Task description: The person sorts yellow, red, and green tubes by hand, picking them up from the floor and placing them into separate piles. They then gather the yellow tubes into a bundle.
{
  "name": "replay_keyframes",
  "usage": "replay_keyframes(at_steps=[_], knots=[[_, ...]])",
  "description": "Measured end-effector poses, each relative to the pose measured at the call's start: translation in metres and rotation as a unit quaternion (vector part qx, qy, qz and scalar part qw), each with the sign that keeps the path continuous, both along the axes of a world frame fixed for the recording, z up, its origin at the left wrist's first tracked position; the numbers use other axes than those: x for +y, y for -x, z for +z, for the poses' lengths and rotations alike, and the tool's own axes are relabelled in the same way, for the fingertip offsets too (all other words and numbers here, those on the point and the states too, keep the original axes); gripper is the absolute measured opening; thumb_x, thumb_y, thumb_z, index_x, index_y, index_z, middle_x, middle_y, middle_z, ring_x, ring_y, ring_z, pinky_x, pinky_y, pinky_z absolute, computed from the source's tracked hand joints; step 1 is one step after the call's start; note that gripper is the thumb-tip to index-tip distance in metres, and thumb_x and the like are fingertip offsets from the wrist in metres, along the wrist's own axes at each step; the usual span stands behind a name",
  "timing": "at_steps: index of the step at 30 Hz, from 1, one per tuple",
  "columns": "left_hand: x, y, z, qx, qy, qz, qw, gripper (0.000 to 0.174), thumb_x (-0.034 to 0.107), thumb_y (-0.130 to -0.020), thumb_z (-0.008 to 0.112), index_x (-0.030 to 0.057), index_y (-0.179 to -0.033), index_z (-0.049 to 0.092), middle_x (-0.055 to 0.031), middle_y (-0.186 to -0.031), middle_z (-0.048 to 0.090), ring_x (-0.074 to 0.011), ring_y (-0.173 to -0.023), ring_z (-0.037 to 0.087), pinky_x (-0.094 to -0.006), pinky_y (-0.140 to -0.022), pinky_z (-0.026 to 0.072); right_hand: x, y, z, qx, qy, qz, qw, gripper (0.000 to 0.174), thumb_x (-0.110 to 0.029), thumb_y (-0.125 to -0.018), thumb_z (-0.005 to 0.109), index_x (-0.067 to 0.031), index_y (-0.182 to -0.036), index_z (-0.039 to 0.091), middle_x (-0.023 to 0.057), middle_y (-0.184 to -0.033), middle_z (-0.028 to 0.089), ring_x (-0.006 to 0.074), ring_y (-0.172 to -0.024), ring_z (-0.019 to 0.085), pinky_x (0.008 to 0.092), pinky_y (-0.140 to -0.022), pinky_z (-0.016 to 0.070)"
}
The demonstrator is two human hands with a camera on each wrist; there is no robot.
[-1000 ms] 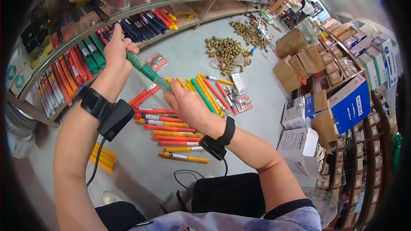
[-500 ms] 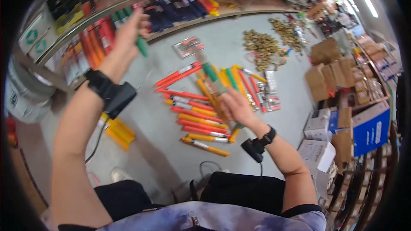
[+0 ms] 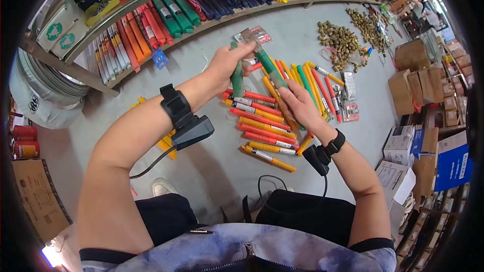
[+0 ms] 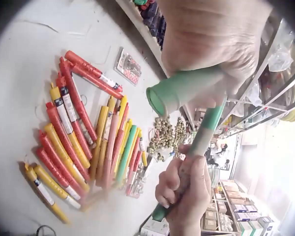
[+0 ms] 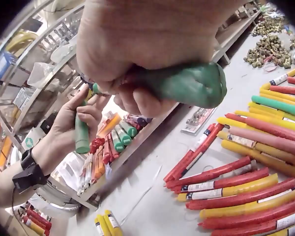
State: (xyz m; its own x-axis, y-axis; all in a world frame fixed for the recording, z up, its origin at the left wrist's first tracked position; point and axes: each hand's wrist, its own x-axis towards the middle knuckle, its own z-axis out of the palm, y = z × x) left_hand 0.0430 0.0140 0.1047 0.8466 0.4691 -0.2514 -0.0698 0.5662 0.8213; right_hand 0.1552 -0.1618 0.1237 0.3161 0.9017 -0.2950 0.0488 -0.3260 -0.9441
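In the head view, my left hand [image 3: 227, 68] grips a short green hollow piece [image 3: 238, 78] that hangs down, its open end showing in the left wrist view. The thumb and fingertips of that hand are at the upper end of a longer green tube [image 3: 269, 68]; whether they pinch it is hard to tell. Lower down the tube, my right hand [image 3: 302, 106] curls round it, the far end sticking out past the hand in the right wrist view [image 5: 196, 86]. Both pieces are held above the red and yellow tubes [image 3: 262, 121] on the floor.
Small brass parts [image 3: 335, 43] lie in piles on the floor, with packaged metal parts [image 3: 349, 112] beside the tubes. A low shelf [image 3: 217, 17] holds coloured packs at the back. Cardboard boxes [image 3: 403, 143] stand on the right, and a wrapped coil [image 3: 55, 90] on the left.
The green pieces were in line between my hands, then came apart; now my hands are close together again, the short piece hanging from my left. The head view has shifted left.
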Motion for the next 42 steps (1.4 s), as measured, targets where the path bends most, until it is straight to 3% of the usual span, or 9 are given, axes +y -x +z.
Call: replay_keyframes(at_steps=[3, 7, 9, 10, 13, 26, 36, 38, 42], knots=[[0.009, -0.001, 0.000, -0.027, -0.027, 0.079, 0.996, 0.020, 0.022, -0.078, 0.060, 0.0033, -0.083, 0.056, -0.0044, -0.070, 0.057, -0.0099, -0.054, 0.053, -0.0216, -0.050, 0.0419, 0.001, -0.006, -0.003, -0.017, 0.031, 0.035, 0.999, 0.027, -0.018, -0.088, 0.044, -0.0038, -0.110, 0.044, -0.0017, -0.062, 0.042, 0.0038, -0.049, 0.038, 0.0178, -0.043, 0.0298], [0.059, 0.002, 0.000, -0.033, -0.032, 0.244, 0.969, 0.017, 0.015, -0.076, 0.059, -0.0015, -0.078, 0.054, -0.0106, -0.072, 0.058, -0.0188, -0.061, 0.059, -0.0255, -0.051, 0.0477, -0.011, -0.018, -0.023, -0.106, -0.016, 0.020, 0.994, 0.025, -0.022, -0.089, 0.040, -0.0042, -0.106, 0.045, -0.0030, -0.059, 0.041, 0.0025, -0.046, 0.037, 0.0169, -0.040, 0.0286], [0.081, 0.010, 0.001, -0.051, 0.002, 0.280, 0.959, 0.017, 0.014, -0.077, 0.059, -0.0016, -0.080, 0.053, -0.0108, -0.072, 0.058, -0.0198, -0.062, 0.059, -0.0258, -0.052, 0.0484, -0.022, -0.028, -0.023, -0.193, 0.010, 0.047, 0.980, 0.028, -0.023, -0.088, 0.043, -0.0037, -0.108, 0.045, -0.0013, -0.068, 0.044, 0.0033, -0.057, 0.041, 0.0175, -0.049, 0.0337], [0.088, 0.014, -0.001, -0.050, 0.003, 0.279, 0.959, 0.017, 0.014, -0.077, 0.059, -0.0016, -0.080, 0.053, -0.0108, -0.072, 0.058, -0.0198, -0.062, 0.059, -0.0258, -0.052, 0.0484, -0.027, -0.035, -0.030, -0.234, -0.010, 0.055, 0.971, 0.029, -0.023, -0.087, 0.046, -0.0020, -0.107, 0.047, 0.0029, -0.079, 0.048, 0.0080, -0.070, 0.046, 0.0214, -0.063, 0.0384], [0.102, 0.025, -0.005, -0.019, -0.003, 0.295, 0.955, 0.016, 0.017, -0.081, 0.054, 0.0017, -0.085, 0.055, -0.0102, -0.080, 0.061, -0.0126, -0.062, 0.056, -0.0219, -0.055, 0.0478, -0.038, -0.049, -0.044, -0.275, -0.006, 0.063, 0.959, 0.030, -0.022, -0.085, 0.049, -0.0023, -0.107, 0.047, 0.0109, -0.086, 0.055, 0.0169, -0.079, 0.051, 0.0285, -0.073, 0.0402], [0.111, 0.026, -0.009, -0.024, 0.010, 0.302, 0.953, 0.013, 0.014, -0.081, 0.054, 0.0011, -0.084, 0.054, -0.0082, -0.072, 0.056, -0.0165, -0.063, 0.057, -0.0251, -0.053, 0.0497, -0.039, -0.051, -0.044, -0.318, 0.001, 0.049, 0.947, 0.029, -0.023, -0.083, 0.051, -0.0051, -0.105, 0.047, 0.0167, -0.086, 0.056, 0.0282, -0.081, 0.055, 0.0345, -0.071, 0.0416], [0.100, 0.022, -0.007, -0.034, 0.006, 0.314, 0.949, 0.014, 0.014, -0.081, 0.055, 0.0000, -0.083, 0.054, -0.0085, -0.073, 0.057, -0.0167, -0.064, 0.057, -0.0260, -0.055, 0.0494, -0.034, -0.045, -0.041, -0.299, -0.015, 0.045, 0.953, 0.030, -0.023, -0.082, 0.053, -0.0053, -0.106, 0.048, 0.0176, -0.088, 0.056, 0.0293, -0.083, 0.055, 0.0345, -0.072, 0.0416], [0.099, 0.021, -0.007, -0.032, 0.005, 0.316, 0.948, 0.015, 0.014, -0.081, 0.055, -0.0001, -0.083, 0.054, -0.0086, -0.073, 0.057, -0.0169, -0.063, 0.057, -0.0261, -0.055, 0.0493, -0.032, -0.042, -0.034, -0.291, 0.021, 0.052, 0.955, 0.027, -0.020, -0.085, 0.049, -0.0023, -0.106, 0.048, 0.0088, -0.091, 0.053, 0.0143, -0.086, 0.049, 0.0269, -0.078, 0.0382], [0.089, 0.017, -0.008, -0.029, 0.000, 0.302, 0.953, 0.016, 0.015, -0.080, 0.056, -0.0003, -0.083, 0.054, -0.0090, -0.072, 0.058, -0.0175, -0.062, 0.058, -0.0262, -0.055, 0.0490, -0.024, -0.030, -0.024, -0.291, -0.029, 0.051, 0.955, 0.028, -0.020, -0.085, 0.049, -0.0022, -0.106, 0.048, 0.0092, -0.091, 0.053, 0.0143, -0.086, 0.049, 0.0265, -0.078, 0.0380]])
